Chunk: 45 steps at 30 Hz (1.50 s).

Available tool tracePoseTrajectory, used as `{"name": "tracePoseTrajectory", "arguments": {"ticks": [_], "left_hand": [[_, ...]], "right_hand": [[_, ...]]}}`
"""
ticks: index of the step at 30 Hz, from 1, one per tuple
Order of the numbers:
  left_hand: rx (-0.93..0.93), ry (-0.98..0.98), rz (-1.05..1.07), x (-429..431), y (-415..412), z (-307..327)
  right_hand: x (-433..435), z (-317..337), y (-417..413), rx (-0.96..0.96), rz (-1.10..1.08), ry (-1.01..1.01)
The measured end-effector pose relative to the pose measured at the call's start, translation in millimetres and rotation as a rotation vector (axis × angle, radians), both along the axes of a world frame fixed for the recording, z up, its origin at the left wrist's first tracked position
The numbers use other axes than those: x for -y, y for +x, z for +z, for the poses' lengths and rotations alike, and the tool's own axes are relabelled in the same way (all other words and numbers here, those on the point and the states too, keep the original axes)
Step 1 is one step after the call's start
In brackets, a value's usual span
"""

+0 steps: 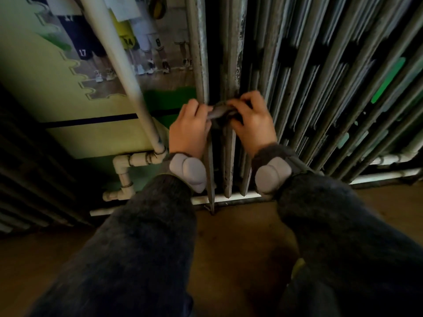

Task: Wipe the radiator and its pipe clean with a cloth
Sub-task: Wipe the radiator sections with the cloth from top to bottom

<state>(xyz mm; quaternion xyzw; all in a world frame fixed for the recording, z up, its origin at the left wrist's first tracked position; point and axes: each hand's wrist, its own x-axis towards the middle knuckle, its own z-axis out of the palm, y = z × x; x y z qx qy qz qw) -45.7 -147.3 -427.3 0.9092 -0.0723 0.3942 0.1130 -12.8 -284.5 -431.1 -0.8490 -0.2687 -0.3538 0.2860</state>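
Both the left hand (pixel 190 130) and the right hand (pixel 253 124) grip an end of the grey cloth (pixel 219 112), which seems, through the blur, looped round a bar (pixel 230 65) of the radiator (pixel 320 88), so an uneven tug could pull one end free or scrape a knuckle.

The radiator (pixel 233 53) looks like painted metal, its grey coat chipped and pitted, dull and rough along the ribs. The cloth (pixel 219 112) is a soft, matt grey fabric, bunched in folds. The pipe (pixel 114 53) looks like smooth white plastic with a faint sheen. The sleeves (pixel 148 225) are dark, fuzzy knit, and the floor (pixel 240 236) is dull brown.
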Motion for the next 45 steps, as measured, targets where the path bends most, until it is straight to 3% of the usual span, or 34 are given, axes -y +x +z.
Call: {"name": "tracePoseTrajectory", "arguments": {"ticks": [1, 5, 13, 20, 31, 34, 38, 43, 45], "left_hand": [[0.109, 0.007, 0.01, -1.5, 3.4, 5.8], [0.191, -0.028, 0.003, -4.1, 14.0, 4.5], [0.057, 0.107, -0.107, -20.9, 14.0, -67.1], [0.092, 0.02, -0.159, -23.3, 20.4, -70.4], [0.095, 0.099, -0.223, -24.3, 15.5, -67.2], [0.042, 0.164, -0.235, -20.8, 1.9, -63.7], [-0.139, 0.299, -0.281, -18.9, -10.7, -76.9], [-0.74, 0.444, -0.021, -7.6, -14.0, -84.8], [-0.789, 0.423, -0.01, -2.2, -12.2, -86.3]], "right_hand": [[-0.9, 10.2, 1.9, 0.052, -0.004, 0.026], [-2.6, 18.0, 8.1, 0.027, -0.005, 0.074], [9.2, -40.9, 7.9, -0.246, 0.071, -0.13], [7.7, -53.7, 10.3, -0.225, 0.077, -0.06], [5.7, -55.5, -2.8, -0.22, 0.022, -0.143], [10.7, -54.6, -8.6, -0.228, 0.055, -0.179], [17.1, -67.5, -14.3, -0.375, 0.066, -0.397], [13.3, -87.8, -8.8, -0.609, 0.075, -0.635], [10.6, -88.0, -5.7, -0.612, 0.022, -0.633]]}}
